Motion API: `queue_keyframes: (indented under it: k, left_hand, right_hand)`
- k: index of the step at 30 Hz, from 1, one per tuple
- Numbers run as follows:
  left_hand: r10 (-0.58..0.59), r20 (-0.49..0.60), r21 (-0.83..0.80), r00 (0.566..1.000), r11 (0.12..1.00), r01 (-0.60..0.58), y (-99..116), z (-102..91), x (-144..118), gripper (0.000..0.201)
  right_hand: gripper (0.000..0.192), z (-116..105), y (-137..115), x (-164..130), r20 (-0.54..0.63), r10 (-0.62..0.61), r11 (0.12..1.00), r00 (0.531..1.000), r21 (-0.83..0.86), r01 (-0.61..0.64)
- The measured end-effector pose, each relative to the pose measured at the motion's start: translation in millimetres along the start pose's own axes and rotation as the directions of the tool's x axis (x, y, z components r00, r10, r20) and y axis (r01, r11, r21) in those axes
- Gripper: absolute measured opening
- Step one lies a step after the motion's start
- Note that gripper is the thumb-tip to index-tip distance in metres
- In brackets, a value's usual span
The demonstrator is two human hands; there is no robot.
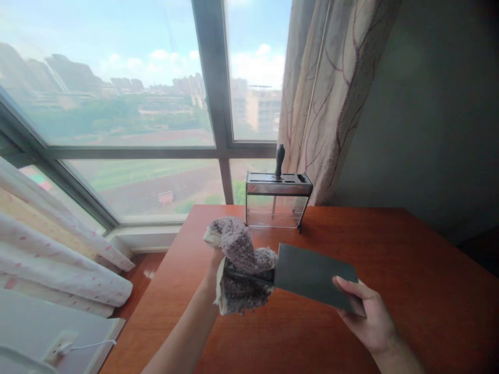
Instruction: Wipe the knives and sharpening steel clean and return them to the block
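Above the table I hold a cleaver by both ends. Its broad, dark rectangular blade (315, 275) points to the right and tilts slightly downward. My right hand (364, 309) grips the far end of the blade, thumb on the upper face and fingers underneath. A fuzzy grey-purple cloth (237, 244) is folded around the dark handle (249, 275) at the left. My left hand (216, 258) is closed on the cloth around the handle; most of its fingers are hidden by the cloth.
At the back of the reddish-brown wooden table (312, 337) stands a clear knife block (278, 186) with a metal top, a black-handled knife (279, 161) upright in it. Behind are a window (136, 153) and a patterned curtain (323, 93). A socket with a white cable (89, 344) is at lower left.
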State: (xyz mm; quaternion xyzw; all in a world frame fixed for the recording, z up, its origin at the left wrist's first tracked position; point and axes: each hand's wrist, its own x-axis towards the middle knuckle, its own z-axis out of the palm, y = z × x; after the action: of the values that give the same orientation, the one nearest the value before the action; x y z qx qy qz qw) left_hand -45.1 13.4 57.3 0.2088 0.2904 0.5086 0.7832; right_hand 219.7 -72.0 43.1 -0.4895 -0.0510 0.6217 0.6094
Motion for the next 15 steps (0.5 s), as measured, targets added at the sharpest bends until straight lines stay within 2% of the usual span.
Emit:
queue_keyframes:
  k: [3,5,7,10,15]
  left_hand:
    - [-0.125,-0.006,0.006,0.992,0.992,0.125,2.0,11.4,1.1,0.025]
    - [-0.135,-0.039,0.014,0.990,0.991,0.136,1.1,16.3,3.4,0.017]
    - [-0.130,-0.074,0.013,0.989,0.991,0.132,-0.4,17.3,6.1,0.014]
    - [-0.076,-0.129,-0.032,0.989,0.997,0.073,-0.8,13.8,9.3,0.028]
    - [-0.018,-0.139,-0.095,0.990,0.996,0.005,4.7,10.1,9.2,0.040]
  right_hand:
    - [0.025,-5.9,-15.6,-1.0,0.011,-0.070,0.995,0.997,-0.072,0.070]
    - [0.028,-9.4,-27.6,-2.4,0.034,-0.115,0.984,0.993,-0.136,0.119]
    - [0.029,-11.6,-38.6,-4.1,0.052,-0.164,0.968,0.985,-0.183,0.171]
    - [0.029,-12.0,-47.4,-6.8,0.048,-0.246,0.951,0.968,-0.183,0.250]
    - [0.029,-10.6,-34.1,-8.7,-0.033,-0.401,0.909,0.915,-0.136,0.393]
